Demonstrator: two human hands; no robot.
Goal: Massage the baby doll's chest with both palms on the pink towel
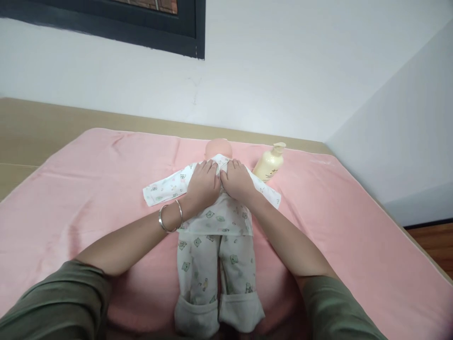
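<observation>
A baby doll (218,147) lies stretched out on a pink sheet (116,179), its head toward the wall. It wears a white printed top (221,219) and matching trousers (201,269) with turned-up cuffs. My left hand (204,184), with bangles (170,217) at the wrist, rests flat on the left side of the doll's upper body. On the other side lies my right hand (239,179), also flat, its thumb close to the left thumb. Neither hand grasps anything. Both cover part of the top.
A cream pump bottle (269,164) leans on the sheet to the right of the doll, close to its sleeve. Behind the sheet runs a wooden ledge (155,122) against the white wall (269,71). A dark window frame (170,40) is at the upper left.
</observation>
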